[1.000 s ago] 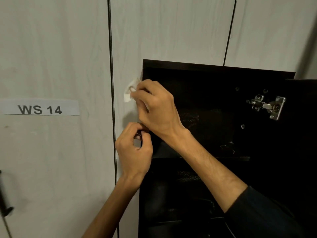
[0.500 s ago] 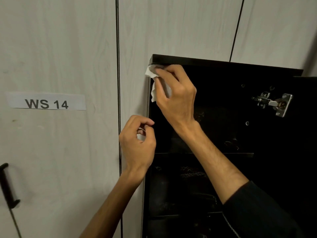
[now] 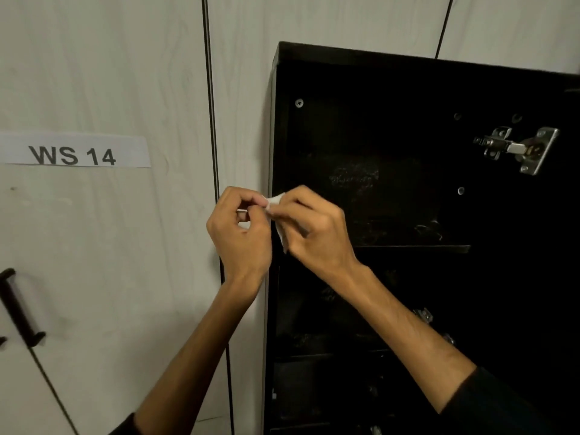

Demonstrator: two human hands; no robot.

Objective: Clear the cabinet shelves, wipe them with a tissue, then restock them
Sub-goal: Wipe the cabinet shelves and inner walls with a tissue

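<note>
Up close, both hands together at the left front edge of a black cabinet (image 3: 376, 73), door open, interior dark. Left hand (image 3: 241, 233) raised with fingers curled, thumb and forefinger pinching a corner of a small white tissue (image 3: 276, 202). Right hand (image 3: 314, 233) just beside it, touching it at the fingertips, likewise curled and gripping the same tissue, with a crumpled fold of it showing below the knuckles near the cabinet's edge. Tissue thus held between the two hands, level with the upper compartment and just above the upper shelf (image 3: 411, 248), apart from the shelf itself. Whether the tissue touches the cabinet's side panel: cannot tell.

Inside, faint pale smudges on the back panel of the upper compartment. Lower compartments too dark to make out clearly; only vague shapes and a few metallic glints near the right forearm. Silver door hinge (image 3: 518, 150) fixed at upper right of the cabinet, a screw head (image 3: 299, 103) at upper left of the interior. Dark sleeve (image 3: 502, 403) pushed up on the right forearm.

To the left, pale wood-grain panels with dark vertical seams. White label (image 3: 73, 150) reading "WS 14" stuck on the left panel, and a black door handle (image 3: 18, 309) lower down at the far left edge.
</note>
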